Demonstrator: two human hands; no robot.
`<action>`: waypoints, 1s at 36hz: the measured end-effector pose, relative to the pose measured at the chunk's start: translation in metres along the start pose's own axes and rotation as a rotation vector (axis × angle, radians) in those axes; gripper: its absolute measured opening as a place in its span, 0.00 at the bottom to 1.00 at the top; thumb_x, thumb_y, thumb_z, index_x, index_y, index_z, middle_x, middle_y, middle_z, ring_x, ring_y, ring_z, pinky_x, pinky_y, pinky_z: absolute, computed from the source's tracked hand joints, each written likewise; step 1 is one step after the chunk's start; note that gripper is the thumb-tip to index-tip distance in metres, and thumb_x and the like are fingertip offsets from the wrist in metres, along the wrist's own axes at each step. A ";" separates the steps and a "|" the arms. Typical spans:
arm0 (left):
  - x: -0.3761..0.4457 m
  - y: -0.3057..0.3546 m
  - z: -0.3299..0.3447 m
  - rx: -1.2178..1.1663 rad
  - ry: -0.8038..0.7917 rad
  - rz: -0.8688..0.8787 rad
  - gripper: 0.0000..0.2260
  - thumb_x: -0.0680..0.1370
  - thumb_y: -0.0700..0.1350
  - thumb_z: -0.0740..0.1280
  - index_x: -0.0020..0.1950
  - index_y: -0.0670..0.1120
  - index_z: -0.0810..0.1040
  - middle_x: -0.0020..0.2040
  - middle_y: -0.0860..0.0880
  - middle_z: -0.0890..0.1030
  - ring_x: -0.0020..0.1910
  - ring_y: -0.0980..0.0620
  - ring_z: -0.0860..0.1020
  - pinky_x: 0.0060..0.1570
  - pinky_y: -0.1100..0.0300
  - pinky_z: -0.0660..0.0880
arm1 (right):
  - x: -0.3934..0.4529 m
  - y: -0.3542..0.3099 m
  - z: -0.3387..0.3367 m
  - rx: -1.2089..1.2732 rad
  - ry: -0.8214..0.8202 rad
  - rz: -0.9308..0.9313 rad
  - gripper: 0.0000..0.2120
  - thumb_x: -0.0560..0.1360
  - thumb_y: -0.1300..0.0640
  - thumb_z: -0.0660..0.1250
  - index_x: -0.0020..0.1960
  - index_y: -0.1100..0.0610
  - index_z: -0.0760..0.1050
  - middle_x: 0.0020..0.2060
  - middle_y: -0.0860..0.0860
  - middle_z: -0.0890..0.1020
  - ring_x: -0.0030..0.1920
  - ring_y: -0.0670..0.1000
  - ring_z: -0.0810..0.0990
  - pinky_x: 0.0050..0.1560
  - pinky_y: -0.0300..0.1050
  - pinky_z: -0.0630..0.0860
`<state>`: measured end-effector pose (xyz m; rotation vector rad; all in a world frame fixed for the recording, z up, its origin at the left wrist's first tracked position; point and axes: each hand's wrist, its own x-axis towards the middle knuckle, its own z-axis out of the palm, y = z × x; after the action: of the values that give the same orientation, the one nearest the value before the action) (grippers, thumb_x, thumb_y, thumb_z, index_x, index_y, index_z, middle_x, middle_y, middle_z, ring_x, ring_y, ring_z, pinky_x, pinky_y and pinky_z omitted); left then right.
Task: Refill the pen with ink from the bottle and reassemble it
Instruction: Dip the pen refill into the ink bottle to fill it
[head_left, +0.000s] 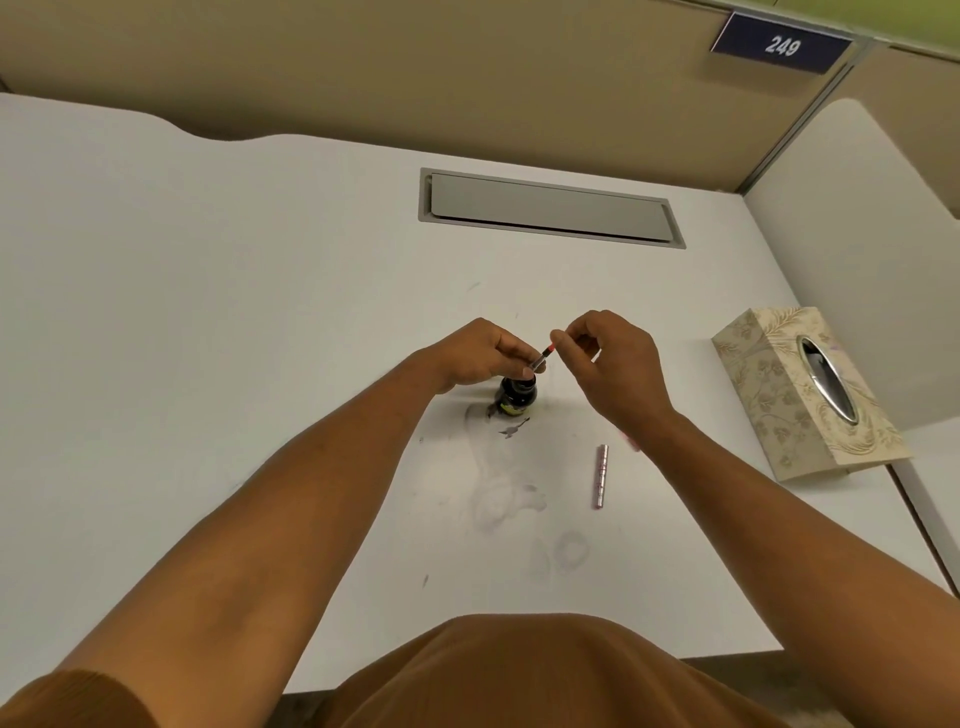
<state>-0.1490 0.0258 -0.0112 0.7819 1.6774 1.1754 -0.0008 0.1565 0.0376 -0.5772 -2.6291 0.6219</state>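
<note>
**q:** brown shirt at the near edge, ok, but what's actually on the desk (208, 312)?

**a:** going outward: grey ink smudges (506, 499), then a silvery pen barrel (601, 476) lying loose toward the right edge. past that the dark ink bottle (516, 397) stands upright mid-desk. left hand (475, 356) is curled, pinching the pen's inner section (543, 358) tilted right over the bottle mouth. right hand (618, 366) pinches its reddish top end with thumb and forefinger.

**q:** anything further?

**a:** patterned tissue box (802, 395) at the right edge, grey cable hatch (550, 208) near the far edge.
</note>
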 end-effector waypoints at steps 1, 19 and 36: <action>0.000 0.000 0.000 0.001 -0.002 -0.001 0.10 0.75 0.37 0.73 0.56 0.44 0.86 0.55 0.48 0.86 0.60 0.49 0.82 0.68 0.49 0.73 | 0.000 -0.001 -0.001 -0.004 -0.001 0.001 0.10 0.78 0.48 0.67 0.46 0.53 0.79 0.38 0.47 0.80 0.38 0.47 0.78 0.44 0.48 0.77; -0.002 0.001 0.001 -0.005 -0.004 0.007 0.11 0.75 0.36 0.74 0.57 0.43 0.86 0.56 0.48 0.86 0.60 0.50 0.82 0.68 0.53 0.74 | -0.003 -0.001 -0.001 0.011 0.034 -0.028 0.07 0.77 0.51 0.69 0.46 0.54 0.80 0.38 0.48 0.81 0.38 0.47 0.79 0.44 0.50 0.78; 0.002 0.002 0.001 0.061 -0.009 0.019 0.10 0.76 0.37 0.73 0.56 0.44 0.86 0.55 0.49 0.86 0.54 0.56 0.82 0.63 0.59 0.75 | -0.004 0.000 -0.006 0.029 0.001 -0.030 0.06 0.79 0.55 0.68 0.51 0.56 0.83 0.44 0.49 0.84 0.42 0.51 0.80 0.47 0.53 0.79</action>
<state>-0.1491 0.0286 -0.0100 0.8409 1.7090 1.1365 0.0050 0.1566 0.0419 -0.5278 -2.6187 0.6491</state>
